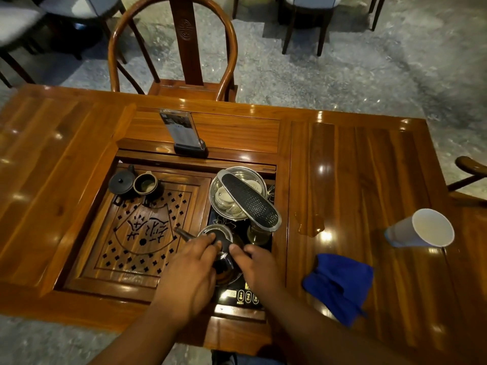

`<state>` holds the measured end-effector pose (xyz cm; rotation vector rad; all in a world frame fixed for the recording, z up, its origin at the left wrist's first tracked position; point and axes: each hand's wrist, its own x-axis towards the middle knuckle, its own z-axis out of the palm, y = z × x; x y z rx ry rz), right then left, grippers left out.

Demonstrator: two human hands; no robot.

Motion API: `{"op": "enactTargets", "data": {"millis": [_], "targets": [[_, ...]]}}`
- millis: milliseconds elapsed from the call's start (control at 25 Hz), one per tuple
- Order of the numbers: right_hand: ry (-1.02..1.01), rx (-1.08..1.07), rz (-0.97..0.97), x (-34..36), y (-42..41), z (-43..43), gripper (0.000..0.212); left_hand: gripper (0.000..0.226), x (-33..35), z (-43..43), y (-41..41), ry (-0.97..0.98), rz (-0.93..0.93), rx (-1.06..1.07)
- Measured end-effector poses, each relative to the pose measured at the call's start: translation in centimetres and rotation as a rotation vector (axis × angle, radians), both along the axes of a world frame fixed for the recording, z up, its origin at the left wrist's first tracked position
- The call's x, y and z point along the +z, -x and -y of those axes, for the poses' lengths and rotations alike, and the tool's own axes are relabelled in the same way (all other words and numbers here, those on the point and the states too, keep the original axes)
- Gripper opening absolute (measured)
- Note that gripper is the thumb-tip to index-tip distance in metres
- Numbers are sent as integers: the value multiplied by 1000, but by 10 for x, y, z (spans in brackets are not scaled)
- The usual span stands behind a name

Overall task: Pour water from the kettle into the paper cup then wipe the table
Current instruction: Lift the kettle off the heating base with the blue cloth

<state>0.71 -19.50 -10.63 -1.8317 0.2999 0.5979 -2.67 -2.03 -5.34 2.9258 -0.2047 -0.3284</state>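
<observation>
A steel kettle sits on the black induction panel set into the wooden tea table, its spout pointing left. My left hand rests on its lid and near side. My right hand is against its right side by the handle, which is hidden under my fingers. A white paper cup stands at the right of the table. A blue cloth lies crumpled between the kettle and the cup. A small puddle of water shines on the wood just right of the recess.
A carved wooden tea tray fills the left of the recess, with a dark teapot and a small pitcher at its back. A steel bowl with a black strainer across it stands behind the kettle. A menu stand and a chair are beyond.
</observation>
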Motion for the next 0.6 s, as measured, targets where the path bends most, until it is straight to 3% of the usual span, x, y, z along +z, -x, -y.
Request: {"op": "enactTargets", "data": {"millis": [200, 400, 520, 600], "targets": [[-56, -25, -4, 10, 26, 29, 39, 31, 21, 16, 12, 55, 63, -82], [-72, -102, 81, 19, 48, 85, 67, 48, 40, 63, 26, 167, 49, -170], [-39, -187, 121, 26, 57, 121, 51, 56, 44, 95, 26, 178, 32, -255], [-9, -233, 150, 27, 61, 146, 57, 59, 46, 118, 19, 185, 16, -325]]}}
